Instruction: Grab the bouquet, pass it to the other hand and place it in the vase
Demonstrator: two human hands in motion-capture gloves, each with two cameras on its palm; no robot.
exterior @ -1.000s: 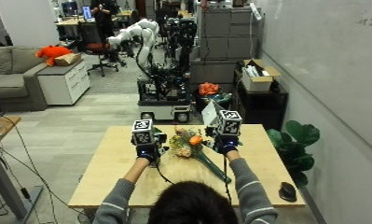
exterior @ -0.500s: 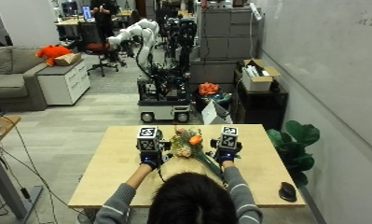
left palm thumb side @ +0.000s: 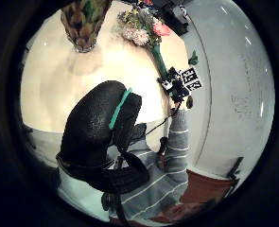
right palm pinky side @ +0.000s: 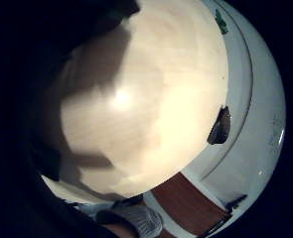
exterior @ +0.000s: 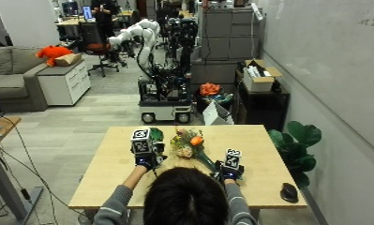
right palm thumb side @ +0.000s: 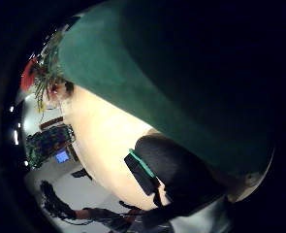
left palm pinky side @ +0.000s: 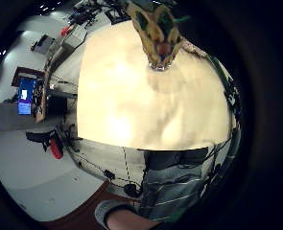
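Green-stemmed bouquet (exterior: 191, 143), one, grasped by right hand (exterior: 228, 169), one vase (left palm thumb side: 83, 21), left hand (exterior: 144, 157) released

You are looking at a table (exterior: 105, 183) that is sitting under even overhead room light. In the palm views its top is glaring pale, with a hot spot shining near the table's middle. The vase (left palm pinky side: 158, 36) is casting a soft shadow on the table beside its base, and a broad shadow is darkening one table edge.
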